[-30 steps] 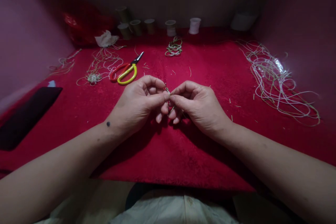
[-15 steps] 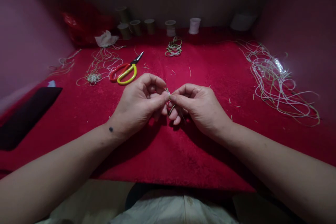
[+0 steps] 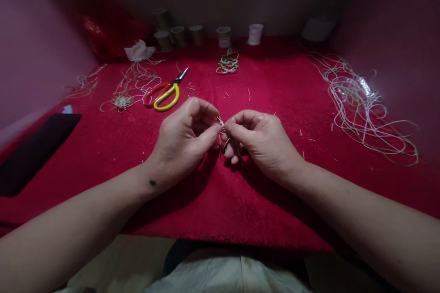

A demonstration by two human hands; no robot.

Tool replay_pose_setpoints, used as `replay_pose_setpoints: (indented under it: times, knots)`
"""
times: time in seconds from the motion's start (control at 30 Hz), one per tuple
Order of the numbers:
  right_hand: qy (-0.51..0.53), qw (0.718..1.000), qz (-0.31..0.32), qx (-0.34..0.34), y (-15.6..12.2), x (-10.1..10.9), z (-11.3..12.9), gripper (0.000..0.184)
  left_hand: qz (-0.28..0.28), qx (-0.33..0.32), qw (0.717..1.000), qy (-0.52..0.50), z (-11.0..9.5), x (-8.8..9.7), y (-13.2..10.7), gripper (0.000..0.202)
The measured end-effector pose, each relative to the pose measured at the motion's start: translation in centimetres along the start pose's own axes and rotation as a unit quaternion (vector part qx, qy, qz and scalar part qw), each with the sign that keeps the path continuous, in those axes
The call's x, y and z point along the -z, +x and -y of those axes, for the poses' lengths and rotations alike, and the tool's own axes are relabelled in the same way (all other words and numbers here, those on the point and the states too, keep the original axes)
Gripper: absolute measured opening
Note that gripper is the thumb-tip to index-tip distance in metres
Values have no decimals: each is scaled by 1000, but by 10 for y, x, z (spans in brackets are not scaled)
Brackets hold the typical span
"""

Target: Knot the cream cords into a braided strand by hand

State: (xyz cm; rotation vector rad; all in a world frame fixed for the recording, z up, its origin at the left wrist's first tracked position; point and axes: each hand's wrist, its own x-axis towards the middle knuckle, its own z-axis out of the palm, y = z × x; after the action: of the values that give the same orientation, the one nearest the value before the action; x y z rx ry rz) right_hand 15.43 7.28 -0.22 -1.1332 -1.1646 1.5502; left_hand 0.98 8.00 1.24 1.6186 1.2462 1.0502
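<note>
Between my two hands, above the red cloth, is a small piece of knotted cord (image 3: 220, 121), white and olive green. My left hand (image 3: 190, 132) is curled around its left side, thumb and fingertips closed on the knotted part. My right hand (image 3: 256, 135) pinches the cord between thumb and forefinger, and thin green strands loop below those fingers. The fingertips of both hands nearly meet. Part of the cord is hidden behind the fingers.
Scissors (image 3: 167, 94) with one red and one yellow handle lie beyond my left hand. Tangled cords lie at left (image 3: 132, 80) and right (image 3: 360, 105). Thread spools (image 3: 255, 35) stand at the back near a knotted cord bundle (image 3: 227, 62). A dark case (image 3: 39, 153) lies far left.
My left hand has turned slightly and its thumb has shifted, so more of the knotted cord shows. The right hand keeps its pinch, nearly still.
</note>
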Motion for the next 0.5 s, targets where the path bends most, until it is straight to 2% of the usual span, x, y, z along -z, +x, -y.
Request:
replay_pose_setpoints:
  times: [0.23, 0.5]
  knots:
    - [4, 999, 34, 6, 0, 2, -2, 16, 44, 32, 998, -5, -6, 6, 4, 10]
    - [-1, 996, 88, -30, 3, 4, -3, 13, 141, 73, 986, -48, -2, 16, 10, 8]
